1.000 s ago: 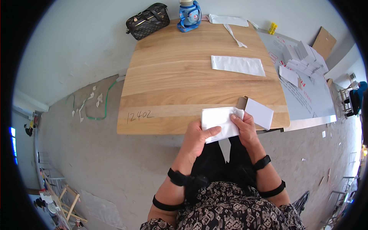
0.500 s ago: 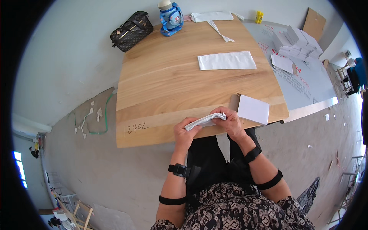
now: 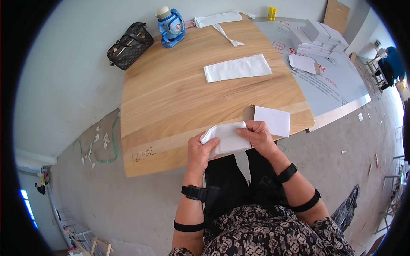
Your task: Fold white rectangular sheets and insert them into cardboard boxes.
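Note:
Between my two hands is a folded white cloth (image 3: 227,138), its broad side turned up, held over the near edge of the wooden table. My left hand (image 3: 200,149) pinches its left end, thumb on top. At the opposite end my right hand (image 3: 259,137) grips it, thumb across the upper face. Just beyond my right hand lies a white box (image 3: 272,121), partly behind that hand. Farther back, another white cloth (image 3: 237,68) is laid out as a flat rectangle on the wooden table (image 3: 171,94).
A dark patterned handbag (image 3: 130,45) and a blue bottle (image 3: 171,26) stand at the far left of the table. More white cloth (image 3: 218,19) lies along the back. On the grey surface at right are stacked white boxes (image 3: 318,39) and a yellow container (image 3: 272,13).
The folded cloth has turned from a narrow edge-on strip to show its broad face. Both hands still hold its ends. The whole view has shifted and tilted slightly.

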`<control>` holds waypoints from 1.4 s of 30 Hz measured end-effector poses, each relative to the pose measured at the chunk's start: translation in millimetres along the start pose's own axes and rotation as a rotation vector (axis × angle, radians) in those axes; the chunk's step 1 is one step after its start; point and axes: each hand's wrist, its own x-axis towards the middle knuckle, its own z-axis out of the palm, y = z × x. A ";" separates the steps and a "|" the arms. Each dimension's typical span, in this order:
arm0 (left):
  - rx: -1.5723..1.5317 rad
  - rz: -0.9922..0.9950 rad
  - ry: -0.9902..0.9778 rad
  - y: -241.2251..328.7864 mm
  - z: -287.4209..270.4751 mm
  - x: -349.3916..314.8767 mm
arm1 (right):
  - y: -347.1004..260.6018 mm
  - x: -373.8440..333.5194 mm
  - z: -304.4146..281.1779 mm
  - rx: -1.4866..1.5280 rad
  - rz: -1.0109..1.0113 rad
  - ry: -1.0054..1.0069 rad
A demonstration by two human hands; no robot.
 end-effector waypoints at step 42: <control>0.732 0.565 0.126 45.7 54.1 15.3 | -11.2 -30.4 -64.3 -0.797 -0.345 0.142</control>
